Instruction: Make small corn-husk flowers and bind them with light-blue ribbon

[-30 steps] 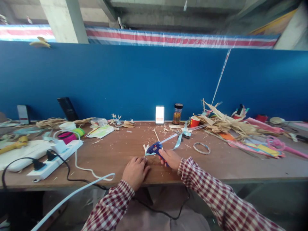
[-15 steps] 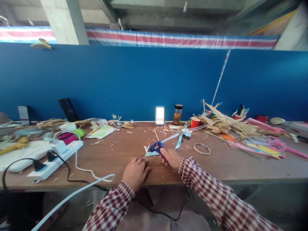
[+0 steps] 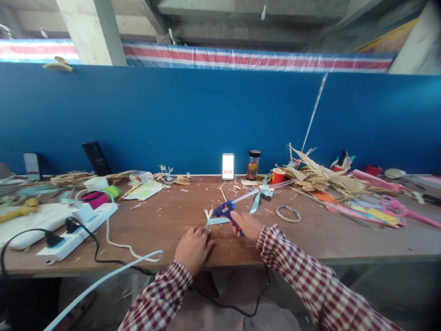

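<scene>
My right hand (image 3: 245,225) is wrapped round the handle of a blue glue gun (image 3: 224,209), with a clear glue stick (image 3: 244,196) jutting from its back. The gun's nozzle points left, just beside a small pale flower (image 3: 208,214) that looks like dried husk. My left hand (image 3: 193,248) rests low on the table, fingers closed at the base of this flower; its stem is mostly hidden by them. A light blue ribbon strip (image 3: 219,221) lies beneath the gun, running out from near the flower.
To the left are a white power strip (image 3: 77,232) and cables. Dried husks (image 3: 324,177), a red paper cup (image 3: 278,175), a lidded jar (image 3: 253,165) and a ring (image 3: 288,214) are on the right. A lit phone (image 3: 228,166) stands against the blue partition (image 3: 186,115).
The glue gun's nozzle has drawn back slightly to the right and up from the flower. My left hand stays in nearly the same place. The whole view has shifted a little.
</scene>
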Demonstrator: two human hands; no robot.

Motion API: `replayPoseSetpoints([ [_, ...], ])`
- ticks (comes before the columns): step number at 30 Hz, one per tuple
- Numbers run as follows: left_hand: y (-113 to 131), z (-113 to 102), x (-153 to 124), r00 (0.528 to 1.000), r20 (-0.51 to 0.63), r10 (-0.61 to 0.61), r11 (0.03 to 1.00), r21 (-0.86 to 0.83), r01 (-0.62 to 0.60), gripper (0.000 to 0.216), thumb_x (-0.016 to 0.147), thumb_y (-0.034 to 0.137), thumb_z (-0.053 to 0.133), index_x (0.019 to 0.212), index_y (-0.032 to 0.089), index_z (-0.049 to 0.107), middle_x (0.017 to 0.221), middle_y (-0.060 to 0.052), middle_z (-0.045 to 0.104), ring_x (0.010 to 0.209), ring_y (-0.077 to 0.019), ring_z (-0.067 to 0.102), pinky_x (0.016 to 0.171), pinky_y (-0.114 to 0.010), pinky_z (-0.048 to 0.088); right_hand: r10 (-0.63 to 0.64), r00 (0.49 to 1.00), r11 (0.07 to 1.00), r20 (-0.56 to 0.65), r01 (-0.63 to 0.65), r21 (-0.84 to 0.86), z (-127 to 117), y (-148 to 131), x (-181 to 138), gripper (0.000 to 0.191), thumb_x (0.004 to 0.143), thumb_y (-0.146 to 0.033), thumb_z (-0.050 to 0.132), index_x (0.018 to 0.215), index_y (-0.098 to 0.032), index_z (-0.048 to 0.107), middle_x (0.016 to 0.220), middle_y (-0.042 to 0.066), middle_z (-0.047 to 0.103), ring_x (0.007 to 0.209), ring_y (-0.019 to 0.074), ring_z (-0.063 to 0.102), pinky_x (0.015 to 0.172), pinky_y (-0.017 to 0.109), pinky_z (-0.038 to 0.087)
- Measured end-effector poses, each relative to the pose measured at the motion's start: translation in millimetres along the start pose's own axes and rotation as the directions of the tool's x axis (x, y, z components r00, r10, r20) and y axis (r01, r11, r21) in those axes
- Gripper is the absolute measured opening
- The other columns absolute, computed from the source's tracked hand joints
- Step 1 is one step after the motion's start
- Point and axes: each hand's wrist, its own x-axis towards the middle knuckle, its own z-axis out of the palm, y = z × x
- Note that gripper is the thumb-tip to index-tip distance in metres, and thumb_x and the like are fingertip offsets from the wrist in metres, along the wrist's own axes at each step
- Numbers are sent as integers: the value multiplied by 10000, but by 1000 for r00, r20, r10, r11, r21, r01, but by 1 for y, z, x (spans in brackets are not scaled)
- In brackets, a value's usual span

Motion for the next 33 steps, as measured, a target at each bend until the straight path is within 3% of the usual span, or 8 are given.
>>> replayPoseSetpoints([
  [11,0,-1,0,1000,-13,15,1000,-23,-15,367,842,385,360,1048,173,579,1039,-92,599,994,-229,478,858,-355,348,-61,998,996,-1,61,-65,3,1,-6,459,865,-484,238,698,-153,508,563,10,551,446,80,488,468,191,394],
  [14,0,-1,0,1000,-13,11,1000,-19,-12,368,842,383,360,1045,172,583,1031,-87,605,982,-229,482,856,-354,354,-120,991,989,-62,113,-96,-12,0,-15,471,875,-472,203,745,-154,526,585,13,552,461,86,497,482,196,399],
  [17,-1,-1,0,1000,-16,14,1000,-23,-14,370,841,381,360,1049,171,582,1052,-80,601,970,-226,485,853,-350,362,-191,957,953,-220,127,-275,-36,6,-29,415,880,-436,220,868,-155,526,619,20,570,510,108,519,502,209,387],
  [19,-2,1,0,1000,-19,22,999,-25,-23,367,840,380,360,1053,178,580,1062,-76,600,970,-224,487,860,-353,360,-226,900,886,-374,31,-462,-56,16,-41,341,870,-403,281,1000,-163,485,703,33,605,593,129,553,550,223,384],
  [21,-4,3,0,1000,-21,24,999,-30,-24,366,839,380,359,1046,183,588,1057,-80,605,977,-224,489,867,-360,357,-222,833,780,-507,-160,-605,-79,29,-52,313,857,-368,325,1080,-179,438,788,44,626,672,151,577,596,240,377],
  [25,-6,7,1,999,-34,5,999,-37,-6,375,835,384,362,1058,184,587,1080,-83,602,994,-231,485,867,-366,361,-151,739,600,-656,-459,-655,-120,57,-69,307,833,-315,369,1100,-174,428,806,77,631,714,195,591,614,271,365],
  [28,-7,8,0,999,-44,16,999,-41,-18,377,835,383,364,1055,173,587,1087,-87,599,1004,-230,483,873,-363,358,-136,735,472,-664,-542,-696,-136,73,-72,287,822,-290,402,1077,-167,445,880,105,623,825,210,583,669,281,369],
  [33,-7,6,0,999,-37,13,998,-53,-15,361,832,378,374,1054,182,581,1087,-83,597,1007,-226,481,872,-363,357,-34,793,424,-608,-540,-727,-142,91,-69,302,818,-306,414,1083,-166,448,885,116,621,817,226,592,658,297,378],
])
